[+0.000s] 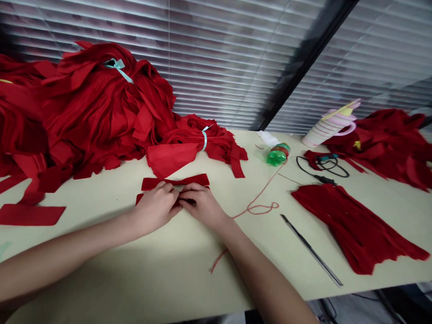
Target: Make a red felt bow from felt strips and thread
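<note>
My left hand (158,205) and my right hand (201,205) meet at the middle of the table, with fingers bent and pinched on a red fabric strip (140,199). Most of that strip is covered by my hands. Just beyond them lies another red fabric strip (192,179), narrowed toward its middle. A thin red string (252,205) runs from a green spool-like object (278,155) past my right wrist, and its frayed end shows below my right forearm.
Tied heaps of red fabric strips (107,104) fill the back left, with a smaller bundle (202,140) beside them. To the right lie a thin metal ruler-like strip (310,249), a fanned red fabric stack (356,225) and a black cable (323,174). A pink-striped mug (327,126) stands behind.
</note>
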Demonstrator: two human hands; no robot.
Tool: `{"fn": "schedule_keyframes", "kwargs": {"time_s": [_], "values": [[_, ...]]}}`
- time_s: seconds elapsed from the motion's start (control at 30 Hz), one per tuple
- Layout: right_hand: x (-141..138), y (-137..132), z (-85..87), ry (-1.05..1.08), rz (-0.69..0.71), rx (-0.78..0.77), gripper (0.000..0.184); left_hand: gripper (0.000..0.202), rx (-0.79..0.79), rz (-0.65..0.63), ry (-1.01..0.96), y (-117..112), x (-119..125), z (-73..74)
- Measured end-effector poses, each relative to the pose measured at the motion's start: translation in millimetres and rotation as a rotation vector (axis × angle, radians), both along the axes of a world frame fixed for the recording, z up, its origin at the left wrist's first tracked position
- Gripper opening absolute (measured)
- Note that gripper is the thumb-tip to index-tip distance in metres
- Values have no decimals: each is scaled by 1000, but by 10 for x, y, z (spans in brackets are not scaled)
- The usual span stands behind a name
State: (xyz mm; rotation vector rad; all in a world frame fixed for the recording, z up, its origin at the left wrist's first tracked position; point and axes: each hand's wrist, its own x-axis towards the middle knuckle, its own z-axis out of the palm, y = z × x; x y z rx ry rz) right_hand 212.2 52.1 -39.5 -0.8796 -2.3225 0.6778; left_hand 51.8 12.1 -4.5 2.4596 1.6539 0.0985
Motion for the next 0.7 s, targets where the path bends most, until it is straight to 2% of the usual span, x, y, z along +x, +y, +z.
{"fn": "schedule_keyframes", "kwargs": {"time_s": [0.13, 0.3, 0.5, 0.7], "values": [[1, -5, 5, 15, -23, -34, 9, 28, -23, 18, -32, 46, -33, 6], [10, -8, 8, 15, -32, -49, 8, 27, -36, 11, -76, 93, -85, -57], [28, 10, -24, 11, -46, -66, 23, 29, -42, -2, -109, 102, -88, -90], [25, 5, -26, 11, -42, -54, 22, 28, -36, 10, -109, 92, -82, -74]]}}
